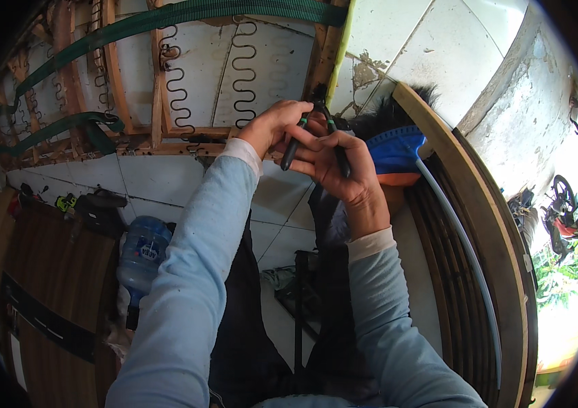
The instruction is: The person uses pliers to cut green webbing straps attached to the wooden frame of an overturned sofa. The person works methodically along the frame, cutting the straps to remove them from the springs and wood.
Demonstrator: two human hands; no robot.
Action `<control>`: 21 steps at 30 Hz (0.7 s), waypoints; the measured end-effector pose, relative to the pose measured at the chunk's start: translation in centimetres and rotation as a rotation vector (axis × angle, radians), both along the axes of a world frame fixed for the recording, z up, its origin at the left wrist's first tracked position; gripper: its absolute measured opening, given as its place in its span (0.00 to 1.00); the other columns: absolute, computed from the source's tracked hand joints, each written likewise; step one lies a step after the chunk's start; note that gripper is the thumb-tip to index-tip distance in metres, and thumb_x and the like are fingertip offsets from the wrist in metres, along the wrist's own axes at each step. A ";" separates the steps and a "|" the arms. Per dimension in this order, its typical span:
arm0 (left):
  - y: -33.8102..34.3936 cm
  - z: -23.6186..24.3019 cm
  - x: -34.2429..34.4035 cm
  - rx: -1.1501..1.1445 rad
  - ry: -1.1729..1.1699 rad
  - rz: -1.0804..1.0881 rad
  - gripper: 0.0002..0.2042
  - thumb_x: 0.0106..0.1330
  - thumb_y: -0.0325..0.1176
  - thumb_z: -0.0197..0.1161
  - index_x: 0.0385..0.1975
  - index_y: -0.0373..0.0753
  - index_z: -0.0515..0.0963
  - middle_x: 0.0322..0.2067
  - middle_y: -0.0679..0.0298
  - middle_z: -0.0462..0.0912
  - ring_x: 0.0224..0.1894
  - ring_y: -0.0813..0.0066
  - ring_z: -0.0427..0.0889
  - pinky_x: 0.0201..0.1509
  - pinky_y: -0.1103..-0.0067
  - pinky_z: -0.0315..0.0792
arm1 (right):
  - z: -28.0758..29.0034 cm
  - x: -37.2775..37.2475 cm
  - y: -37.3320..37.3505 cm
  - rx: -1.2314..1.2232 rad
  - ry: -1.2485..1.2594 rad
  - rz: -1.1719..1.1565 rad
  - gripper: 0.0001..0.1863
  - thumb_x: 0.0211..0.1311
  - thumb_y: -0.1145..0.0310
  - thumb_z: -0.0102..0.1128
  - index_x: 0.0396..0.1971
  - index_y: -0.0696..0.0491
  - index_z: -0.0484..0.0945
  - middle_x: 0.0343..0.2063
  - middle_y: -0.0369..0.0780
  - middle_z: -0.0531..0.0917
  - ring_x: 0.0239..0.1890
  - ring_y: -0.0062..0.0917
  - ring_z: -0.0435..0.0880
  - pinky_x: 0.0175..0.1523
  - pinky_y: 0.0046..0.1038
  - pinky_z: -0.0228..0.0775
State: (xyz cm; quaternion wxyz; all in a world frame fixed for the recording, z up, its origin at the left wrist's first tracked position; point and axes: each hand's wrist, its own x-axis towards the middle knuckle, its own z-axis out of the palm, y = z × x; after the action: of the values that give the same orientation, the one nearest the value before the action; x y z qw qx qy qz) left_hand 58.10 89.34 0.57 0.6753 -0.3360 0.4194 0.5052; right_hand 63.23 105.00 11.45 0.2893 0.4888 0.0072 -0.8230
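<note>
Black-handled pliers (pixel 341 158) with green bands have their head at the lower end of a wooden rail of the sofa frame (pixel 324 51). My right hand (pixel 347 163) is wrapped on the handles, palm partly up, fingers reaching across them. My left hand (pixel 275 122) is closed at the upper left part of the pliers, thumb near the jaws; its other fingers are partly hidden behind the tool and my right fingers. What the jaws grip is too dark to make out. S-shaped springs (pixel 244 71) and a green webbing strap (pixel 248 15) span the frame above my hands.
A curved slatted wooden piece (pixel 479 224) stands at right, with blue and black items (pixel 391 149) beside it. A water jug (pixel 140 265) and brown wooden panel (pixel 51 285) lie lower left. My legs (pixel 329 306) are below; a bright opening (pixel 561 279) is far right.
</note>
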 end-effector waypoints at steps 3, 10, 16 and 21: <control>-0.1 -0.8 0.1 0.081 0.010 0.098 0.21 0.79 0.47 0.48 0.51 0.38 0.83 0.40 0.63 0.89 0.38 0.68 0.87 0.38 0.71 0.82 | -0.5 -0.7 0.3 -0.043 -0.036 -0.076 0.18 0.64 0.76 0.45 0.54 0.59 0.69 0.59 0.59 0.81 0.61 0.62 0.80 0.66 0.58 0.76; -1.1 -2.7 -0.2 0.134 -0.176 0.135 0.21 0.81 0.51 0.50 0.50 0.39 0.81 0.38 0.63 0.86 0.35 0.75 0.85 0.33 0.78 0.82 | -0.3 -2.2 -1.5 0.094 -0.120 0.004 0.11 0.80 0.68 0.46 0.49 0.60 0.72 0.41 0.48 0.84 0.49 0.46 0.86 0.55 0.46 0.82; -0.9 0.0 -0.3 -0.029 -0.151 0.119 0.22 0.80 0.56 0.54 0.51 0.43 0.81 0.43 0.69 0.85 0.34 0.80 0.82 0.33 0.86 0.73 | -1.4 -2.1 -1.2 0.023 -0.157 0.065 0.14 0.82 0.63 0.52 0.45 0.60 0.77 0.37 0.46 0.84 0.35 0.29 0.82 0.39 0.30 0.76; -1.6 4.3 4.1 -0.349 0.245 0.235 0.30 0.80 0.59 0.49 0.60 0.37 0.79 0.58 0.60 0.85 0.44 0.72 0.85 0.52 0.74 0.78 | -1.0 1.5 -2.8 0.440 -0.122 0.679 0.15 0.77 0.60 0.59 0.38 0.59 0.80 0.30 0.42 0.83 0.28 0.29 0.82 0.34 0.30 0.75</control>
State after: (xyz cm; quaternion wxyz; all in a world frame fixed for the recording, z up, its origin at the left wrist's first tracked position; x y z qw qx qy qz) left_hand 62.17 87.69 4.84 0.4876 -0.4302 0.5373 0.5371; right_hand 64.74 102.20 10.43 0.4330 0.5567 0.3271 -0.6290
